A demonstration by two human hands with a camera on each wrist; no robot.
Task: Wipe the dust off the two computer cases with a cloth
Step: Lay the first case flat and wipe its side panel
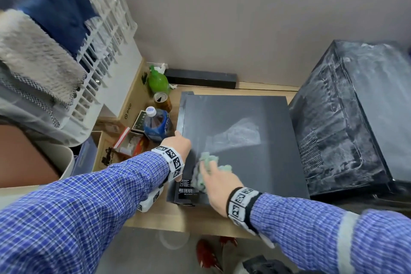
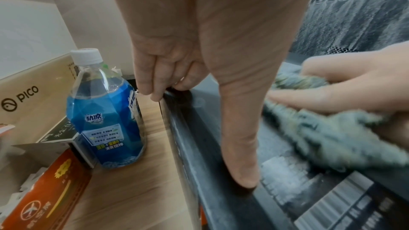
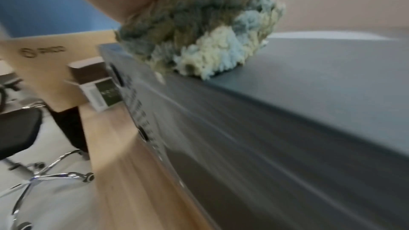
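Right hand (image 1: pixel 219 181) presses fluffy cloth (image 1: pixel 206 160) – perhaps microfibre – on flat matte case (image 1: pixel 255 158).

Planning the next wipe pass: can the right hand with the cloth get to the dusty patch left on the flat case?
Probably yes. The right hand presses the cloth on the flat case just short of the dusty patch; nothing lies between.

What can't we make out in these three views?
- Right hand fingers, right wrist view: the cloth covers them.
- Flat case label text, head view: too small.
- Dusty case, head view: cut off by the right edge.
- Left hand fingertips, left wrist view: curled behind the case edge.
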